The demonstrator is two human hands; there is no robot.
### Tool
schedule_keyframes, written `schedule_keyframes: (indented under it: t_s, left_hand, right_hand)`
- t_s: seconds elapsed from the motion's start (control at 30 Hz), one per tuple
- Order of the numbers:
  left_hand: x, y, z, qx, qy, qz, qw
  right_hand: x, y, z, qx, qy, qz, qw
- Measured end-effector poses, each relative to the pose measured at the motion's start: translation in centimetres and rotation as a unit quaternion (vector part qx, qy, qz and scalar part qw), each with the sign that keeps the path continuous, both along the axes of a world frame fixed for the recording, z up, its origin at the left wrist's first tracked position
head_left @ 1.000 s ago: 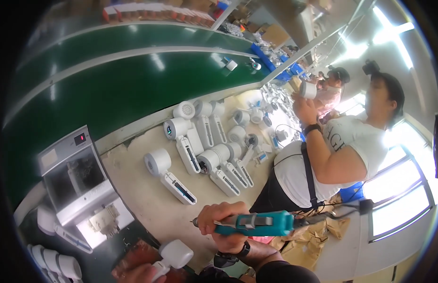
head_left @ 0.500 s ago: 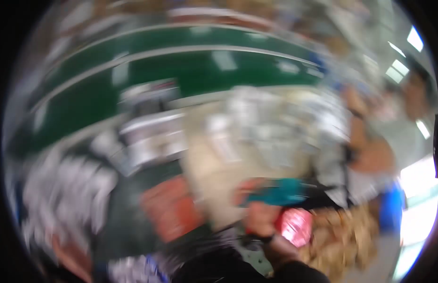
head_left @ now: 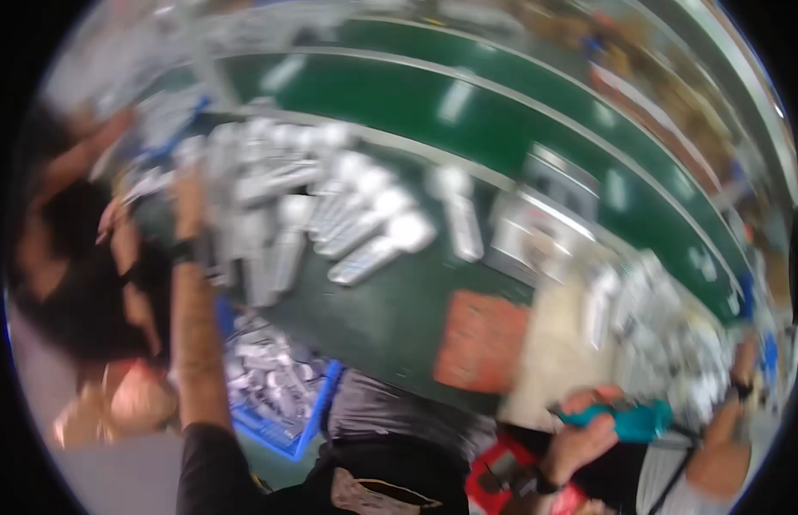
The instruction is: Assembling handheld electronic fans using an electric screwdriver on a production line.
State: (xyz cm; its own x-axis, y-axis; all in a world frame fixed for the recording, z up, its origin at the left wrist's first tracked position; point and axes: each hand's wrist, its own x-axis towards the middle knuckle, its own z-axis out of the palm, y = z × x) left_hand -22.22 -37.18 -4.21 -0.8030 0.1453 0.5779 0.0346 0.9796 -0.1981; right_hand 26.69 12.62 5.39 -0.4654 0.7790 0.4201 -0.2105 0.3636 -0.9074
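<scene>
My left arm stretches forward on the left, and my left hand point(head_left: 190, 184) is at the near-left side of many white handheld parts point(head_left: 364, 202) with round heads and long handles, laid in rows. Blur smears its fingers, so I cannot tell whether it grips one. At the lower right, my right hand point(head_left: 588, 439) is closed around a teal power tool point(head_left: 635, 422), probably an electric screwdriver, held low near the table's front edge. A dark band circles that wrist. Left of the tool, a reddish-orange mat point(head_left: 482, 342) lies on the dark green table point(head_left: 390, 322).
A blue crate point(head_left: 304, 429) of grey-white parts stands below the table edge. Beyond the mat sits a silvery box-like fixture point(head_left: 540, 227). More white parts point(head_left: 665, 318) cover the right side. Co-workers sit at left point(head_left: 81, 240) and right point(head_left: 716, 463). A green conveyor point(head_left: 373, 94) runs behind.
My view has swung left, so the mat and fixture appear farther right. My left hand has gone forward from the lower left to the white parts. My right hand still holds the teal tool.
</scene>
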Motion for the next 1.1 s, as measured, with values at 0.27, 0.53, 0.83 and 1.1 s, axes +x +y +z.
schedule_keyframes:
  t_s: [0.27, 0.53, 0.83, 1.1]
  left_hand:
    - [23.1, 31.0, 15.2, 0.305, -0.184, -0.497, 0.791]
    - [30.1, 49.0, 7.8, 0.191, -0.199, -0.678, 0.681]
    - [30.9, 48.4, 8.5, 0.106, -0.327, -0.596, 0.726]
    - [30.9, 52.2, 4.3, 0.239, -0.233, -0.683, 0.650]
  right_hand:
    - [1.0, 0.1, 1.6, -0.086, -0.005, 0.072, 0.994]
    - [4.0, -0.6, 2.1, -0.113, -0.011, 0.098, 0.989]
    - [5.0, 1.4, 1.8, -0.134, -0.011, 0.081, 0.988]
    - [3.8, 0.6, 1.7, -0.147, -0.016, 0.087, 0.985]
